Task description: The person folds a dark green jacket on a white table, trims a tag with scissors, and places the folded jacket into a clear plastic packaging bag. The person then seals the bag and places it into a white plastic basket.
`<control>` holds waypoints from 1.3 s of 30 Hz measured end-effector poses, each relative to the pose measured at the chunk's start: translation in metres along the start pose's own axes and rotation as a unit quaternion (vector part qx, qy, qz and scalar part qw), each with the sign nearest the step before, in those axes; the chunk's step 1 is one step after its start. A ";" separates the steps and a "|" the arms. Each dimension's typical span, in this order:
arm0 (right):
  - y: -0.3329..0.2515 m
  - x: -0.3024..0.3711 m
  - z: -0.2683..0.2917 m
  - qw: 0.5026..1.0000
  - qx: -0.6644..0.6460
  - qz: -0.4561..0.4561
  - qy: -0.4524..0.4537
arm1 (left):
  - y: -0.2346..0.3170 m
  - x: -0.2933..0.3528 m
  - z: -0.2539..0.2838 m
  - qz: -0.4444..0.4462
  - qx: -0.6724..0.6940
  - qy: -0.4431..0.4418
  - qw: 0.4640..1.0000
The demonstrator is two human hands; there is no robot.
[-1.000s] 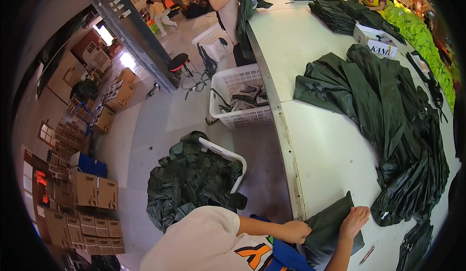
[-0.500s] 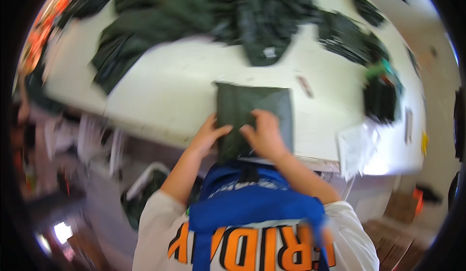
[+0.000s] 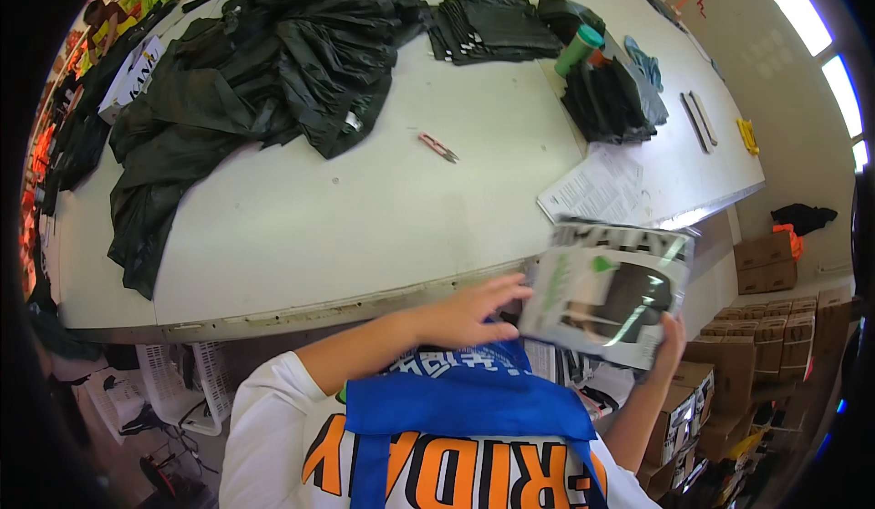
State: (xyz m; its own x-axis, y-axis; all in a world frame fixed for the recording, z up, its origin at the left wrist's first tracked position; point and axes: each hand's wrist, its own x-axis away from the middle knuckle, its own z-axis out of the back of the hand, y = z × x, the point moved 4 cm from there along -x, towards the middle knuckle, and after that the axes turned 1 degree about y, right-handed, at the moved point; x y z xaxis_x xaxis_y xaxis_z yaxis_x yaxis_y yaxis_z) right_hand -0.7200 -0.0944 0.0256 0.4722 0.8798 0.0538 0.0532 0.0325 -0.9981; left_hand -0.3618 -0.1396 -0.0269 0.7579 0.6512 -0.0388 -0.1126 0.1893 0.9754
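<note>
My right hand (image 3: 672, 349) grips the lower right edge of a flat printed package (image 3: 583, 301), white and black with a green mark and a dark picture. The package is tilted at the table's front edge, and light glints off its shiny surface. My left hand (image 3: 476, 313) is stretched out at the package's left side, fingers apart; whether the fingertips touch it I cannot tell. On the white table (image 3: 301, 226) beyond lie small red-handled thread snips (image 3: 437, 147). Printed sheets (image 3: 597, 185) rest just behind the package.
A heap of dark green garments (image 3: 264, 62) covers the table's left. Folded dark garments (image 3: 497, 26) lie at the back, and a dark stack (image 3: 615, 99) stands by a green bottle (image 3: 579, 51). White baskets (image 3: 187, 381) are below left; cardboard boxes (image 3: 761, 331) right. Another person (image 3: 108, 28) is far left.
The view has swung right. The dark green folded piece beneath both hands is out of sight; my right hand now holds the printed package, and my left hand is spread beside it.
</note>
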 end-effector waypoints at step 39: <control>0.308 0.094 -0.197 0.425 0.629 -0.236 -0.607 | -0.263 0.495 -0.540 0.763 0.359 0.524 -0.119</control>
State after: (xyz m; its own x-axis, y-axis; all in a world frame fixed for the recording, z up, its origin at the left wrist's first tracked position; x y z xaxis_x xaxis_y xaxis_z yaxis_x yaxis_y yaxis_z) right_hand -0.4858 -0.0945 -0.2708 -0.1733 0.2058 0.9631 -0.9825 -0.1034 -0.1547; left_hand -0.3044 0.5300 -0.4201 -0.1301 -0.9223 0.3640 0.9294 -0.2414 -0.2793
